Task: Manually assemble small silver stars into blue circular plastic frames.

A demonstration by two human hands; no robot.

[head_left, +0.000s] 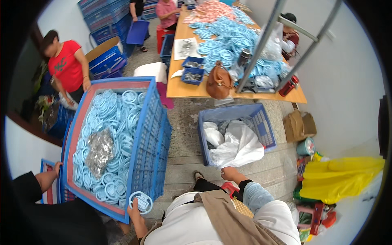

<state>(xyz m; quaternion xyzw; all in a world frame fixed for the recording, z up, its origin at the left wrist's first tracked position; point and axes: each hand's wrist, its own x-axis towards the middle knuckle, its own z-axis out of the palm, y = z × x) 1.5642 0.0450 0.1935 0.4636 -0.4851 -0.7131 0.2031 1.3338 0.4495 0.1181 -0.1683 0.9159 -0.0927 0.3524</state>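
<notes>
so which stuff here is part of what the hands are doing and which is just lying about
In hand:
left hand holding a blue ring
big blue crate of rings
right hand on a white bag
small blue crate

Lying about:
brown bag
yellow sheet
cardboard box
table

Speckled grey terrazzo floor (183, 134), crossed by pale seams. White walls (347, 81) on the right side. Long wooden table (192, 87) running away toward the far end, metal frame poles (261, 45) slanting across it. Stacked blue crates (104, 16) along the far left wall. Lit evenly and brightly, without hard shadows.
</notes>
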